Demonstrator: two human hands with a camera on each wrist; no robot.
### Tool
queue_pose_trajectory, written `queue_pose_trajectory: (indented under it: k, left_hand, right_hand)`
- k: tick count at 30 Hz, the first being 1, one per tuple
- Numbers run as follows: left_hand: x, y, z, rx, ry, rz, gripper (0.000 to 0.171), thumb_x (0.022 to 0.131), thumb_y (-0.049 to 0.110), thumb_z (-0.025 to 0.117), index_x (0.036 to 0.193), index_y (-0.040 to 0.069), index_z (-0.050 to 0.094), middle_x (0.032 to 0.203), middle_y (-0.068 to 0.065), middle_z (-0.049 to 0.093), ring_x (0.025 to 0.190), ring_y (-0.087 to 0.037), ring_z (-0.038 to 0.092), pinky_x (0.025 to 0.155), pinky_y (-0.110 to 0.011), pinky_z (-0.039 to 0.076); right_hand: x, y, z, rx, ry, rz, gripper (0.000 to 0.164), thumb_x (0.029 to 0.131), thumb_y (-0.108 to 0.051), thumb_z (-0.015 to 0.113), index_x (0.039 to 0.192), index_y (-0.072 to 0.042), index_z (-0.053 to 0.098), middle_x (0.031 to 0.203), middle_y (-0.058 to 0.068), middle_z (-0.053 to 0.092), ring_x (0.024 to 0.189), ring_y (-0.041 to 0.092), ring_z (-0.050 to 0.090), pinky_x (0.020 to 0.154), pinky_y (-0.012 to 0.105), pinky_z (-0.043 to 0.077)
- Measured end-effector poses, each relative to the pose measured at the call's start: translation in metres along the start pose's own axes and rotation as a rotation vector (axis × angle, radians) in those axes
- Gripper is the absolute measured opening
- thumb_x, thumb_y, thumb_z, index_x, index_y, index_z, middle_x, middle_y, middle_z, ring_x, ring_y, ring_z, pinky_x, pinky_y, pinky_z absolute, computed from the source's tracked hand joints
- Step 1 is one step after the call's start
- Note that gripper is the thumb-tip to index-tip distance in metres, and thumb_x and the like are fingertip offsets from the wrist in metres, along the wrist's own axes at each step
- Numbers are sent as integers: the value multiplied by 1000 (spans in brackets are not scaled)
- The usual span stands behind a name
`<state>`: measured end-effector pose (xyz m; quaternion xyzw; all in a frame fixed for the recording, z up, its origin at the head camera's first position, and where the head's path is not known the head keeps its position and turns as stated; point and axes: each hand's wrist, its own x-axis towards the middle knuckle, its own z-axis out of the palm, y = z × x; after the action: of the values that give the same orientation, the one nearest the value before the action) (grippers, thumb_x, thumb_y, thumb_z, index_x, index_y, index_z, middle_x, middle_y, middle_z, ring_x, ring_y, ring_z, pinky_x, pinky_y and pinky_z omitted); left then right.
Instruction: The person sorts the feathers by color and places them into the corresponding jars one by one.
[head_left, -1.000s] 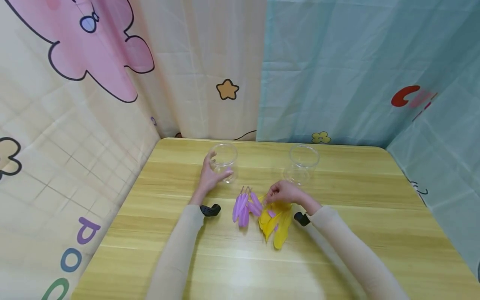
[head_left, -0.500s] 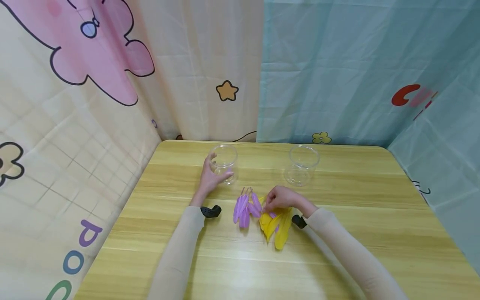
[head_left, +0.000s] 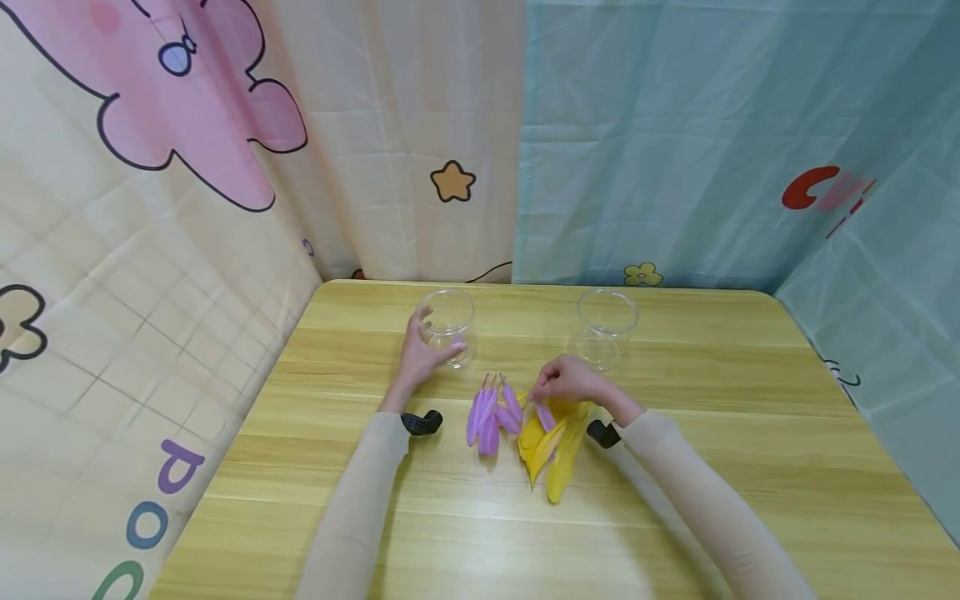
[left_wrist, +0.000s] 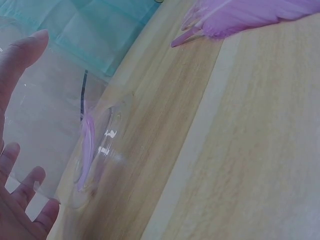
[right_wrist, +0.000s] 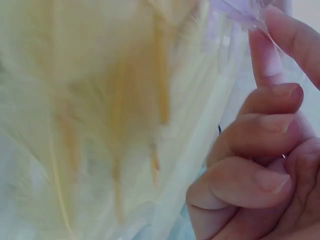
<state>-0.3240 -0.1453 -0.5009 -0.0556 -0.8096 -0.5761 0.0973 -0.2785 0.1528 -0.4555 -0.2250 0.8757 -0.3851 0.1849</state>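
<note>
1. Counter (head_left: 480, 542) carries everything; patterned curtains (head_left: 637, 125) stand beyond its far edge. I have two sleeved forearms coming in over the near edge: the left sleeve (head_left: 356, 500) runs nearly straight out, the right sleeve (head_left: 708, 504) slants inward from the near right corner's side.

2. Two clear jars, both upright near the far edge. Left jar (head_left: 453, 321) sits toward the far left corner, right jar (head_left: 607, 321) right of centre.

3. Left hand (head_left: 420, 357): a wide C about the left jar, thumb to the near side, fingers round the outer side. I read it as steadying the jar.

4. Right hand (head_left: 572, 380): palm down over the feathers, just short of the right jar. Thumb and forefinger meet in a pinch; the other fingers are folded in.

5. Yellow feathers (head_left: 564, 458): overlapping heap, mid-counter, under and nearer than the right hand. Purple feathers (head_left: 487, 427) lie just left, quills toward the far edge.

6. Single purple feather (head_left: 544, 415): hangs from my right pinch. Step in hand, by my judgement: separating it from the heap. Next move calls for a light, firm pinch and a lift clear of the yellow vanes.

7. Smallest: a lone purple plume (left_wrist: 87, 147) inside the left jar.
</note>
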Motion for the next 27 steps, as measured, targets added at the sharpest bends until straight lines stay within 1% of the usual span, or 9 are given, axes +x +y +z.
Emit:
queue_pose_trajectory:
  k: [3,5,9,10,12,16,20,23,27]
  left_hand:
    - [0,0,-1,1,0,-1,109,64,36,88,149,20,22,149,-4,30,133,-32,29,105,-54,26]
    - [1,0,-1,-1,-2,0,109,64,36,88,149,21,22,149,-4,30,133,-32,29,105,-54,26]
    - [1,0,-1,-9,-1,1,109,64,37,88,149,21,23,149,-4,31,133,-32,29,105,-53,26]
    - [1,0,-1,-12,-2,0,109,64,37,88,149,20,23,148,-3,31,133,-32,29,105,-53,26]
    - [1,0,-1,-17,-1,-1,109,63,38,88,149,19,23,148,-3,31,132,-32,30,105,-53,27]
    - [1,0,-1,-19,-5,-4,111,62,39,88,149,19,22,148,-2,30,132,-32,30,104,-54,27]
    - [1,-1,-1,-17,0,-4,110,63,38,88,149,20,22,148,-2,31,132,-32,30,104,-54,28]
    - [0,-1,-1,-23,3,-4,110,63,37,88,149,20,23,148,-3,31,131,-32,30,104,-53,28]
    - [0,-1,0,-28,-1,-8,110,63,38,88,149,21,22,148,-1,30,131,-32,30,104,-54,28]
  right_hand:
    - [1,-3,-5,36,49,12,18,83,-22,74,73,-9,69,70,-3,63,60,10,43,55,24,35]
    - [3,-6,-8,59,86,21,19,83,-26,75,74,-9,70,70,4,63,59,11,39,54,24,32]
    - [7,-13,-12,123,147,41,21,83,-30,74,78,-10,71,77,18,64,60,13,36,56,27,31]
    - [9,-15,-13,131,162,37,22,84,-31,73,78,-10,71,78,18,64,61,14,35,56,27,31]
    - [13,-19,-14,150,199,40,23,84,-32,73,79,-9,71,73,15,60,60,14,34,57,28,31]
    - [24,-31,-16,192,281,41,28,82,-36,74,81,-8,70,62,2,50,59,15,33,55,29,29]
    - [38,-46,-19,268,366,45,32,81,-39,74,84,-7,70,60,0,44,58,16,32,54,30,27]
    - [48,-58,-21,323,427,41,33,81,-40,75,85,-8,70,66,2,49,61,15,34,55,30,28]
    - [61,-74,-23,385,509,28,33,81,-41,74,85,-9,69,82,5,61,71,16,41,63,31,35]
